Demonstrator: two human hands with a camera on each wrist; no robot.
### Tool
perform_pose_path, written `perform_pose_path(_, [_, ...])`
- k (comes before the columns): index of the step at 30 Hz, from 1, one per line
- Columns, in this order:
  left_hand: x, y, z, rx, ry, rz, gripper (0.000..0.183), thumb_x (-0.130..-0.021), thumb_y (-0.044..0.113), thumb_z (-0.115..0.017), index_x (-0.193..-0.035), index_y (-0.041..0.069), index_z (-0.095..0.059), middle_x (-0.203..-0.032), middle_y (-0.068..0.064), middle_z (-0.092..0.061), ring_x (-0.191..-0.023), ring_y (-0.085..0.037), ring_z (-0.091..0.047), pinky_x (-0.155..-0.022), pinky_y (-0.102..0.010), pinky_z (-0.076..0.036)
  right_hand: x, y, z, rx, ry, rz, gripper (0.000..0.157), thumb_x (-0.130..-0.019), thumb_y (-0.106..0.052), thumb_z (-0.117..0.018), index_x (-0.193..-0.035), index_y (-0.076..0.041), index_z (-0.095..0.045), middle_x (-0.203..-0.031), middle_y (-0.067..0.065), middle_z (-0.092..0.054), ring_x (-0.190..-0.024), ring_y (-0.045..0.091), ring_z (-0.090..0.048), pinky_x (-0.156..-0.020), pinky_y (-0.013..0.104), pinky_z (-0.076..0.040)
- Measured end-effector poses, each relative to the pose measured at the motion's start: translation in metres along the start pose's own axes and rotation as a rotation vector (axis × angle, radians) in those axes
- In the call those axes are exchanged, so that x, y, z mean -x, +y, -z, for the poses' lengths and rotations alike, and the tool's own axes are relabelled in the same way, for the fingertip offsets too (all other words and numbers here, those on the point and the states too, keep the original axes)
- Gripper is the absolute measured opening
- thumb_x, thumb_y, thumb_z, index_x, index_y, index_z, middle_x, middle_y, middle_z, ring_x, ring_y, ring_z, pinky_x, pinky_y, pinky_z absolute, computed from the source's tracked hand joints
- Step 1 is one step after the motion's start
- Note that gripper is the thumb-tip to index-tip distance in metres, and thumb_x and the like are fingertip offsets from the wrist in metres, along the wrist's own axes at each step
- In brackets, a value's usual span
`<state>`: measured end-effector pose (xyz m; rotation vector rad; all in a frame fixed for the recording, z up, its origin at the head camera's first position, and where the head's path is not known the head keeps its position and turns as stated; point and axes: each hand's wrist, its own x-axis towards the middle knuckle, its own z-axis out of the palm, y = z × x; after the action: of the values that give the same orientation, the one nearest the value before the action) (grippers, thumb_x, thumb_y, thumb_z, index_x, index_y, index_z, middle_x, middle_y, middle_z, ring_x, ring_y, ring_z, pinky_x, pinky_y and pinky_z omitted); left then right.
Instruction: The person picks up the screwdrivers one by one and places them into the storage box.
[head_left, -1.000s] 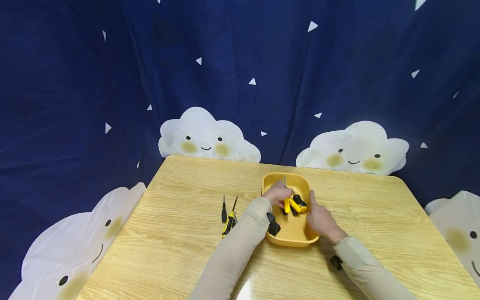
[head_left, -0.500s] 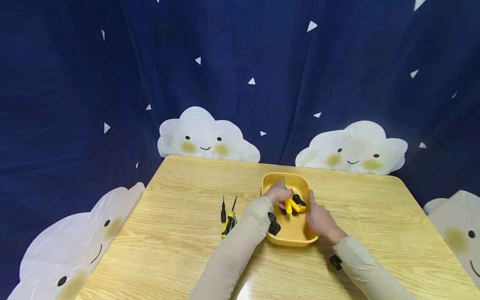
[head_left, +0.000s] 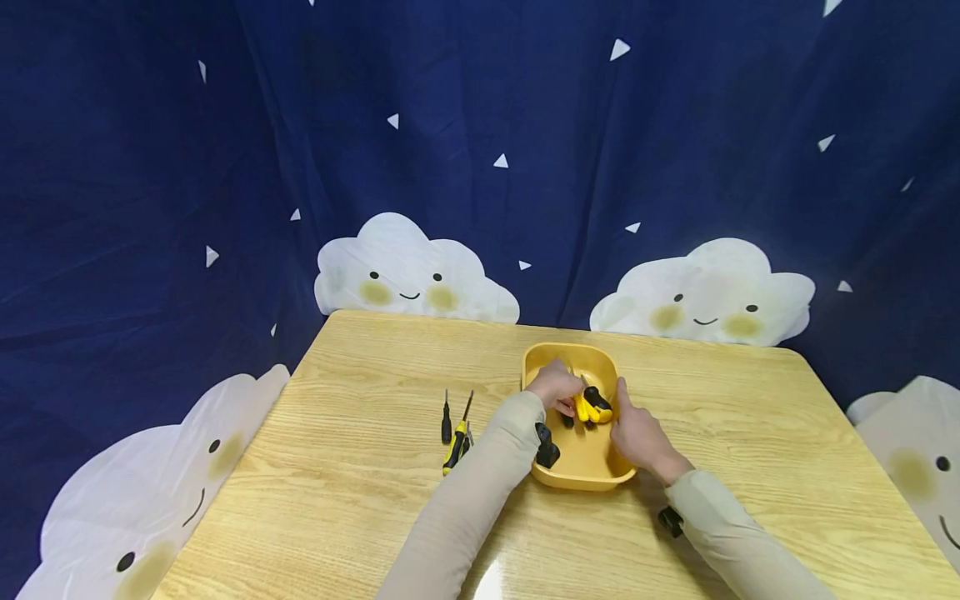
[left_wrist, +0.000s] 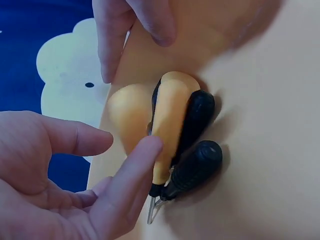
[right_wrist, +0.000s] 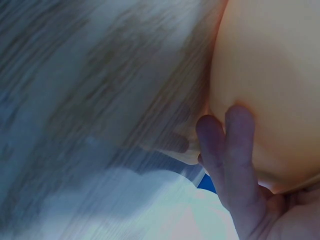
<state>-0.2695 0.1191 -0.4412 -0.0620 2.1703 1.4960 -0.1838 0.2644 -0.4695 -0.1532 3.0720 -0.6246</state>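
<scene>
Inside the yellow plastic bin (head_left: 577, 481), my left hand (head_left: 553, 385) reaches over several screwdrivers lying near its right wall. In the left wrist view a fingertip touches a yellow-handled screwdriver (left_wrist: 169, 125), while the thumb stands apart from it. Close beside lie a screwdriver with a ribbed black handle (left_wrist: 196, 167) and another dark handle (left_wrist: 199, 112). A blurred yellow handle (left_wrist: 127, 107) leans along the wall. My right hand (head_left: 643, 437) grips the bin's right side, fingers against the outer wall in the right wrist view and another part of the hand over the rim.
On the wooden table (head_left: 360, 400), left of the bin, lie a black screwdriver (head_left: 446, 427) and a yellow-and-black screwdriver (head_left: 455, 450), with a smaller one partly behind the left sleeve (head_left: 480, 483). A dark blue curtain (head_left: 450, 167) with clouds hangs behind the table.
The yellow-handled screwdriver has come down from the left hand and tilted in beside the other screwdrivers. The left fingers have loosened from it. The right hand has stayed at the bin's side.
</scene>
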Motion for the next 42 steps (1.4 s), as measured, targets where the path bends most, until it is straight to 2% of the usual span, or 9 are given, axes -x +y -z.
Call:
perform_pose_path(7, [-0.001, 0.001, 0.003, -0.048, 0.011, -0.017, 0.025, -0.084, 0.004, -0.063, -0.105, -0.001, -0.05, -0.083, -0.012, -0.052, -0.076, -0.03, -0.062, -0.06, -0.039, -0.057, -0.001, 0.0, -0.001, -0.01, 0.046, 0.032, 0.073, -0.086, -0.002, -0.043, -0.146, 0.01, -0.004, -0.062, 0.021, -0.054, -0.05, 0.025, -0.052, -0.047, 0.041, -0.044])
perform_pose_path(14, [0.004, 0.005, 0.005, -0.047, -0.016, -0.023, 0.015, -0.088, 0.005, -0.06, -0.099, 0.001, -0.05, -0.087, -0.015, -0.055, -0.089, -0.036, -0.062, -0.064, -0.039, -0.057, -0.003, 0.001, -0.001, -0.008, 0.0, 0.009, 0.072, -0.088, -0.003, -0.042, -0.146, 0.009, -0.001, -0.06, 0.018, -0.053, -0.049, 0.023, -0.05, -0.046, 0.038, -0.042])
perform_pose_path(19, [0.009, 0.009, 0.009, -0.051, -0.025, -0.061, 0.017, -0.091, 0.008, -0.054, -0.107, 0.002, -0.052, -0.092, -0.017, -0.057, -0.089, -0.033, -0.061, -0.063, -0.036, -0.056, -0.001, 0.0, -0.001, -0.009, -0.007, -0.006, 0.073, -0.088, -0.003, -0.043, -0.146, 0.009, -0.001, -0.062, 0.018, -0.054, -0.051, 0.023, -0.051, -0.048, 0.038, -0.044])
perform_pose_path(23, [0.014, 0.011, 0.015, -0.058, -0.066, -0.111, 0.01, -0.093, 0.011, -0.051, -0.096, 0.002, -0.054, -0.091, -0.018, -0.057, -0.09, -0.035, -0.061, -0.063, -0.035, -0.056, -0.001, 0.001, -0.002, -0.003, 0.003, -0.002, 0.074, -0.087, -0.003, -0.044, -0.146, 0.009, -0.001, -0.064, 0.021, -0.055, -0.052, 0.025, -0.052, -0.049, 0.041, -0.045])
perform_pose_path(28, [0.021, 0.014, 0.027, -0.065, -0.122, -0.162, 0.014, -0.096, 0.015, -0.051, -0.093, 0.001, -0.053, -0.094, -0.019, -0.057, -0.093, -0.036, -0.06, -0.071, -0.039, -0.056, -0.001, 0.001, -0.002, 0.001, 0.001, 0.001, 0.074, -0.087, -0.003, -0.043, -0.146, 0.01, 0.0, -0.061, 0.019, -0.053, -0.051, 0.024, -0.052, -0.049, 0.04, -0.045])
perform_pose_path(32, [0.025, 0.015, 0.04, -0.094, -0.128, -0.194, 0.016, -0.096, 0.017, -0.052, -0.088, 0.003, -0.051, -0.091, -0.017, -0.056, -0.089, -0.033, -0.061, -0.076, -0.044, -0.055, 0.0, 0.0, -0.002, -0.004, 0.005, 0.003, 0.073, -0.087, -0.003, -0.043, -0.146, 0.01, -0.002, -0.065, 0.023, -0.056, -0.053, 0.026, -0.054, -0.052, 0.043, -0.047])
perform_pose_path(36, [0.029, 0.015, 0.054, -0.108, -0.139, -0.22, 0.018, -0.097, 0.017, -0.052, -0.093, -0.001, -0.051, -0.081, -0.01, -0.051, -0.083, -0.031, -0.06, -0.072, -0.042, -0.056, 0.001, 0.0, -0.001, -0.009, -0.003, -0.003, 0.073, -0.087, -0.003, -0.043, -0.146, 0.009, -0.001, -0.066, 0.023, -0.056, -0.053, 0.026, -0.054, -0.051, 0.043, -0.046])
perform_pose_path(39, [0.032, 0.015, 0.066, -0.127, -0.143, -0.24, 0.02, -0.098, 0.018, -0.05, -0.095, -0.001, -0.05, -0.084, -0.012, -0.052, -0.083, -0.03, -0.06, -0.07, -0.04, -0.056, 0.0, 0.001, -0.001, -0.014, -0.013, -0.006, 0.074, -0.088, -0.003, -0.043, -0.146, 0.008, 0.002, -0.063, 0.02, -0.054, -0.051, 0.024, -0.052, -0.05, 0.04, -0.045])
perform_pose_path(42, [0.034, 0.015, 0.078, -0.146, -0.137, -0.252, 0.019, -0.098, 0.019, -0.049, -0.087, 0.003, -0.047, -0.089, -0.017, -0.054, -0.081, -0.029, -0.061, -0.073, -0.043, -0.055, 0.0, 0.002, -0.001, -0.012, -0.004, 0.004, 0.074, -0.088, -0.003, -0.043, -0.146, 0.008, 0.001, -0.063, 0.02, -0.054, -0.051, 0.024, -0.052, -0.05, 0.041, -0.046])
